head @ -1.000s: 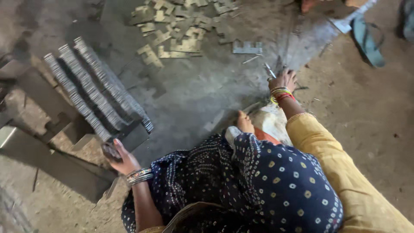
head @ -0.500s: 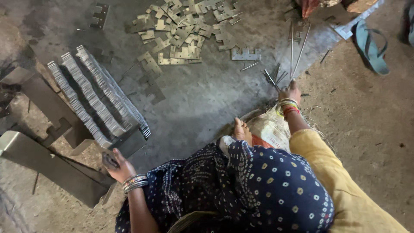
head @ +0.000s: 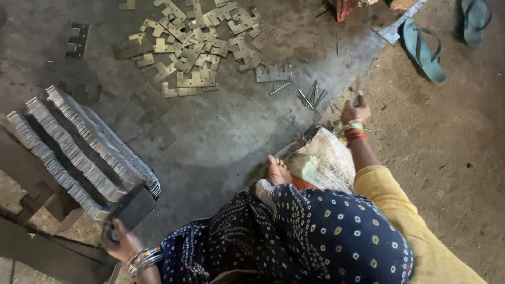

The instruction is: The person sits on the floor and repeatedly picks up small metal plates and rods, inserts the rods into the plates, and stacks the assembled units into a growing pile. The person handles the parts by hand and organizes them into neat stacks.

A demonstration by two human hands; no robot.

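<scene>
The left hand (head: 117,239) has its fingers curled on the end of the stacked metal plates (head: 84,152), and the right hand (head: 355,111) grips thin metal rods (head: 363,84) that stick up past its fingers

**Right hand lifts, view drifts far and right**

The right hand (head: 355,113) has moved up off the floor beside the loose metal rods (head: 310,97) and now grips something thin, blurred, raised above the white woven sack (head: 323,163). The left hand (head: 117,239) has slid nearer, to the near end of the stacked metal plates (head: 79,152). The view has shifted: more of the scattered brass-coloured hinge plates (head: 194,47) shows at the far side, and a second sandal (head: 475,18) has come into sight far right.
</scene>
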